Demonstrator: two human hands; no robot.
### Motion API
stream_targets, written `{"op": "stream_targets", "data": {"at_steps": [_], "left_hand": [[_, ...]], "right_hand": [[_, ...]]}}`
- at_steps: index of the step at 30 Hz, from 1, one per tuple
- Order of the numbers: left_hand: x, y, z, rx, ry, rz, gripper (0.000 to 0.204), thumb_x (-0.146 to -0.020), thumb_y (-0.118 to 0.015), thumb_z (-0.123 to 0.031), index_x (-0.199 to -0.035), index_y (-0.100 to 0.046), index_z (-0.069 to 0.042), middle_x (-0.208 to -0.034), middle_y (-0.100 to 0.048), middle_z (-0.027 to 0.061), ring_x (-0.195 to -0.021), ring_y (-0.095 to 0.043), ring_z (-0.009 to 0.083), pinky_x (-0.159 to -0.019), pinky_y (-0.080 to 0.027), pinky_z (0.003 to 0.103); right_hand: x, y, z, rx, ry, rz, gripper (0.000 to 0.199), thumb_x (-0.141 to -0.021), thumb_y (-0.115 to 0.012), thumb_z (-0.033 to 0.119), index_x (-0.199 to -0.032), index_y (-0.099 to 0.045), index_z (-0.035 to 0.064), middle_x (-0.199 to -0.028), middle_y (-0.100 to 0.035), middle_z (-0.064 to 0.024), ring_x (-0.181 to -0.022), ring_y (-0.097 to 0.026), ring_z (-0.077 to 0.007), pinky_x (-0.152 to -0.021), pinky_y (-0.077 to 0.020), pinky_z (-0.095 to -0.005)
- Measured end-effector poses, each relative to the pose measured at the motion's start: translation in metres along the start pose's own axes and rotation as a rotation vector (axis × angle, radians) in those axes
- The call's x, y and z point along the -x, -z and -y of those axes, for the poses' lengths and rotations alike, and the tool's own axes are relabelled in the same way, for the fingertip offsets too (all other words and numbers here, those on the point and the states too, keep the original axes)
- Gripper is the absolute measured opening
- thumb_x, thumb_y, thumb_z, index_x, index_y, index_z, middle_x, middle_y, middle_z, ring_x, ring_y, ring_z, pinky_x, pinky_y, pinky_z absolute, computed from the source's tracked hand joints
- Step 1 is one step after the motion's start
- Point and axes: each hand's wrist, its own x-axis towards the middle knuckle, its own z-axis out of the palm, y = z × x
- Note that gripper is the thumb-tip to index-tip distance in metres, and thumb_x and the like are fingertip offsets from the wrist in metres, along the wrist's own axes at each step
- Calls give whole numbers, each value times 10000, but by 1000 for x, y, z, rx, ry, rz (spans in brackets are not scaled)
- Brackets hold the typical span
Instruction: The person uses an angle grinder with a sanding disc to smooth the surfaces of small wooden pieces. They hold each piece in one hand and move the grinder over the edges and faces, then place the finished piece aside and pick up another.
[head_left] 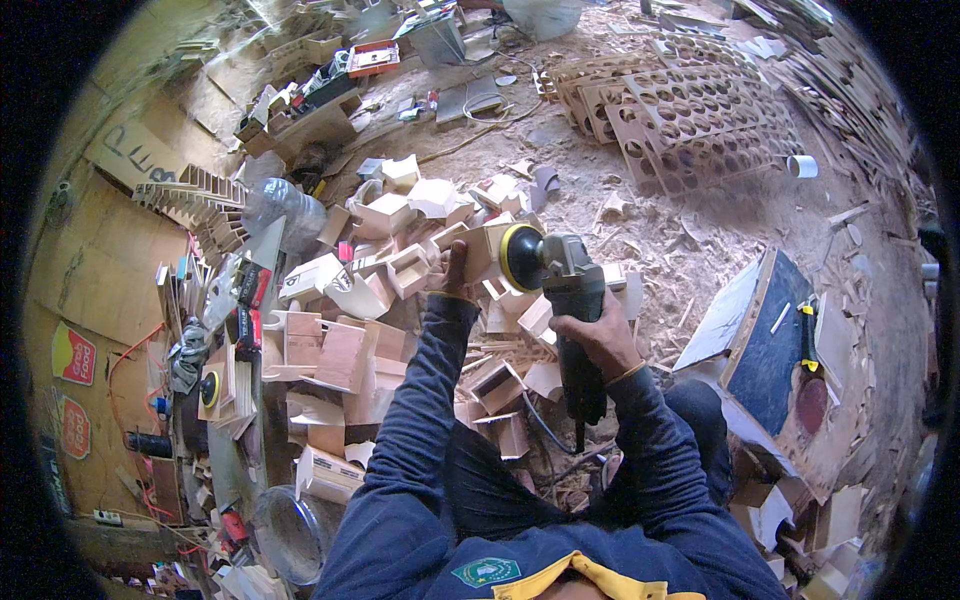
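My left hand [452,270] grips a small pale wooden box [482,247] by its left side, thumb up against it. In my right hand [608,338] is an angle grinder [576,285], held by its dark body with the fingers wrapped round. Its round sanding disc [520,257], rimmed in yellow, faces the box's right side and appears to touch it. The grinder's cord [545,430] hangs down between my knees. Both forearms reach forward over a heap of wooden boxes [345,355].
Perforated wooden sheets [690,115] lie at the far right. A dark blue board [765,345] leans at my right, beside a yellow-and-black handled tool [808,338]. At left are a clear plastic bottle [283,205] and a spare sanding disc [209,389]. Shavings cover the floor [690,245].
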Motion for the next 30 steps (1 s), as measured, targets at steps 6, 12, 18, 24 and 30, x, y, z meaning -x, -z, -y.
{"op": "stream_targets", "data": {"at_steps": [6,12,18,24,30], "left_hand": [[-6,28,14,-533,-312,266,512,-988,-643,-395,-1412,-493,-151,-1221,-673,96,-1026,-673,204,-967,-539,400],[-14,24,20,-347,-134,307,566,-951,-665,-503,-1335,-568,-98,-1252,-662,96,-1072,-659,230,-973,-537,420],[12,-22,-7,316,142,10,669,-874,-737,-561,-1278,-603,-44,-1166,-693,102,-1052,-688,215,-892,-603,377],[20,-37,-18,293,188,92,755,-868,-713,-601,-1349,-553,-41,-1239,-666,117,-1110,-670,247,-956,-583,407],[12,-38,0,278,218,144,814,-867,-679,-646,-1416,-501,-72,-1311,-628,123,-1150,-647,275,-987,-561,434]], "right_hand": [[2,-6,8,4,-28,-23,489,-732,-838,212,-1129,-634,12,-959,-684,-45,-833,-640,-142,-753,-532,-299],[1,-1,5,-27,17,-4,557,-701,-890,269,-1135,-642,24,-986,-712,-60,-850,-665,-157,-785,-546,-311],[-8,-1,-14,20,28,-107,631,-675,-931,342,-1146,-648,32,-1004,-727,-77,-872,-681,-170,-820,-553,-327],[-5,4,-12,22,-37,-100,673,-670,-928,339,-1204,-635,53,-1069,-724,-95,-944,-684,-184,-856,-549,-340],[-5,-7,-17,74,46,-86,752,-640,-939,345,-1253,-615,53,-1169,-702,-135,-1027,-680,-228,-916,-534,-356]]}}
